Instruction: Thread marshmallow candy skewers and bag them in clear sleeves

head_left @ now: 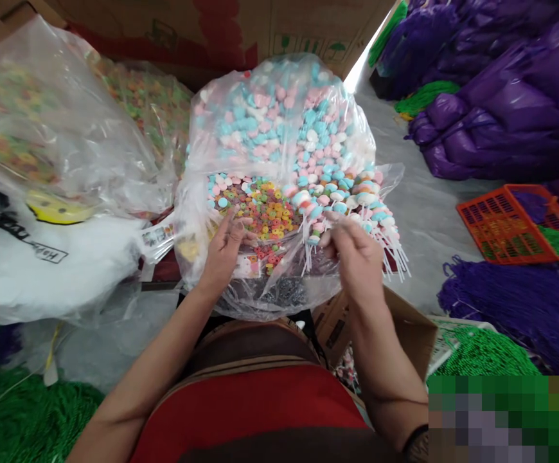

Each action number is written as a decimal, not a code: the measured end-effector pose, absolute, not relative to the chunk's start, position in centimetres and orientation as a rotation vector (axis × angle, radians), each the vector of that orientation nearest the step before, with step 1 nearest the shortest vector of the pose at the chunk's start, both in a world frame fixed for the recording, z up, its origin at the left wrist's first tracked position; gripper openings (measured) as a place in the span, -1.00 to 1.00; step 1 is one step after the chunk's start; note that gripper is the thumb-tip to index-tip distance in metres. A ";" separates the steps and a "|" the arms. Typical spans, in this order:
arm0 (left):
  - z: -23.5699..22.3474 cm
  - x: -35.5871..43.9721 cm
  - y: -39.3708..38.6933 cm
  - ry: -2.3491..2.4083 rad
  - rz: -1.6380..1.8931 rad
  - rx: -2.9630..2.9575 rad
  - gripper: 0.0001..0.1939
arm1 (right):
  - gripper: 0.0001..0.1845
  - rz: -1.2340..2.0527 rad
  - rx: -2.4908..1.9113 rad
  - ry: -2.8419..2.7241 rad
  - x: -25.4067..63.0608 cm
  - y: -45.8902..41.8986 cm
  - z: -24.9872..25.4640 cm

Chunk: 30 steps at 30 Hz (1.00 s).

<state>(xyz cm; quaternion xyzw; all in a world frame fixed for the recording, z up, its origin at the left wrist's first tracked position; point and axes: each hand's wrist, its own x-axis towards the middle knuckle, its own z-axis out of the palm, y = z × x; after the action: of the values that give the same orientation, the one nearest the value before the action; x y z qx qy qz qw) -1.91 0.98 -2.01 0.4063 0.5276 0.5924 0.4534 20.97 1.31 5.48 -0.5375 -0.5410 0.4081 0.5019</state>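
My left hand [227, 243] is over the near left side of a clear plastic bag, its fingers partly spread beside loose ring-shaped candies [272, 209] in yellow, orange, green and red. Nothing shows in its grasp. My right hand [356, 251] has thumb and fingers pinched together; whatever they hold, if anything, is hidden. Close by, bunched candies on white sticks [325, 199] lie in pink, blue and white, their sticks pointing toward me. Behind them stands a large clear bag [279, 122] full of pink, blue and white candies.
Another clear bag [33, 116] of colourful rings stands left, above a white printed bag [53, 270]. Cardboard boxes [241, 32] rise behind. To the right are purple bundles [511, 109], an orange crate [496, 225] and green strands [482, 354]. An open carton [405, 321] sits below my right arm.
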 end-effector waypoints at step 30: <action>-3.3 0.1 -0.4 1.427 1.140 1.438 -0.62 | -0.64 0.403 -2.191 -2.081 21.0 -0.9 -1.0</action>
<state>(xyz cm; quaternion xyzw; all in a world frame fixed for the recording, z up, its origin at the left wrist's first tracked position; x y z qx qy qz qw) 0.06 -0.38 -3.29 0.5679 0.5632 0.4499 0.3974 20.99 -0.85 -0.96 -0.7179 -0.6819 0.1320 0.0467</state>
